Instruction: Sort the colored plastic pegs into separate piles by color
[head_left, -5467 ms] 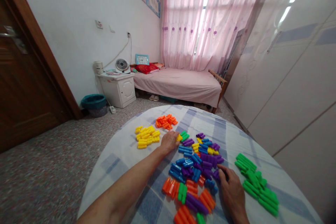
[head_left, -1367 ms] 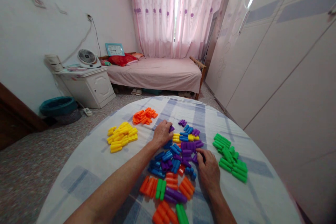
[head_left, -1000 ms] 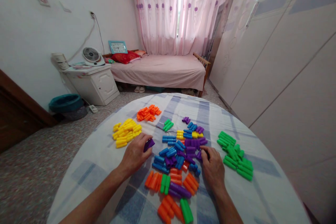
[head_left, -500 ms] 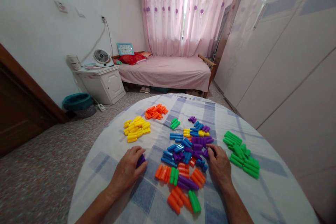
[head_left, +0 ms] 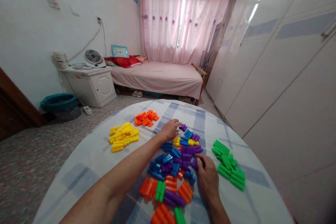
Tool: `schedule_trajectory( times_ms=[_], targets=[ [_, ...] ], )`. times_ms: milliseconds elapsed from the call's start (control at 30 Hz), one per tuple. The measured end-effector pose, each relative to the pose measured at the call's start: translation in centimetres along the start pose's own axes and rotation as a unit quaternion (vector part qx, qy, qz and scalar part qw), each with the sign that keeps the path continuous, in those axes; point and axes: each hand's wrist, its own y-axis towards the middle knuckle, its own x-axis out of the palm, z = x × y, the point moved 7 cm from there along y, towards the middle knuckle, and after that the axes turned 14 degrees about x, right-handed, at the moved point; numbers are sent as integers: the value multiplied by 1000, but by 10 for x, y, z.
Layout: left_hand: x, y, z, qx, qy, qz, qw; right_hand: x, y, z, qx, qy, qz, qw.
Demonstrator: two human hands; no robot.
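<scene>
My left hand [head_left: 170,129] reaches across to the far side of the pile, fingers stretched toward a small purple plastic piece [head_left: 183,127]; it covers the spot beneath its palm. Beside the pile's right edge rests my right hand [head_left: 209,175], its fingers loosely bent and apart, the tips at a purple piece [head_left: 194,164]. The mixed pile between them has joined tube-shaped pieces: blue ones [head_left: 156,171], purple ones [head_left: 188,150], yellow ones [head_left: 176,141], orange ones [head_left: 148,187] and a green one [head_left: 160,191]. My left forearm hides part of the cloth.
A yellow heap [head_left: 124,136] and an orange heap [head_left: 146,117] lie on the left of the round table [head_left: 86,175]. Green pieces [head_left: 231,168] are grouped at the right. Beyond stand a bed [head_left: 157,75], a cabinet [head_left: 91,87], a bin [head_left: 60,105] and a wardrobe [head_left: 275,77].
My left hand has moved from a purple piece at the near left to the pile's far side, over where green pieces lay. My right hand stays beside the pile. The view has shifted.
</scene>
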Motion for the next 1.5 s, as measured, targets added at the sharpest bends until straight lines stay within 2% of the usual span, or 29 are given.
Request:
schedule_trajectory(
  times_ms=[133, 267, 367, 500, 567, 633, 733, 833, 967, 1100, 1200, 1300, 1400, 1500],
  targets=[
    [26, 32, -4, 24, -7, -40, 999, -1, -2, 0, 6, 9, 13, 1000],
    [40, 44, -1, 41, -15, -79, 996, -2, -3, 0, 6, 13, 20, 1000],
    [39, 47, 0, 34, -16, -85, 996, -3, -4, -1, 7, 15, 22, 1000],
    [17, 33, -4, 11, -15, -56, 998, -3, -4, -3, 8, 11, 19, 1000],
    [-2, 9, -4, 0, -15, -37, 999, -3, -3, -3, 7, 7, 14, 1000],
    [-24, -26, -3, -5, -25, -12, 1000, -2, -3, -3, 3, 3, 8, 1000],
    [-58, -93, 6, -1, -80, 44, 996, -1, -2, -2, -2, -6, 7, 1000],
    [-76, -161, 10, -51, -98, 62, 992, -1, 0, -2, -4, -13, 10, 1000],
    [-75, -228, 6, -148, -76, 75, 983, -2, 0, -5, -1, -21, 15, 1000],
    [-61, -258, 0, -189, -58, 91, 976, -4, -2, -8, -3, -28, 17, 999],
    [-58, -261, 0, -189, -33, 112, 975, -5, -2, -9, -2, -27, 19, 999],
    [-63, -250, 14, -159, 2, 132, 978, -5, -2, -9, -3, -24, 16, 1000],
    [-67, -223, 45, -70, -6, 124, 990, -4, -1, -8, -4, -24, 13, 1000],
    [-58, -191, 76, 20, -51, 73, 996, -4, -1, -8, -5, -24, 12, 1000]
  ],
)
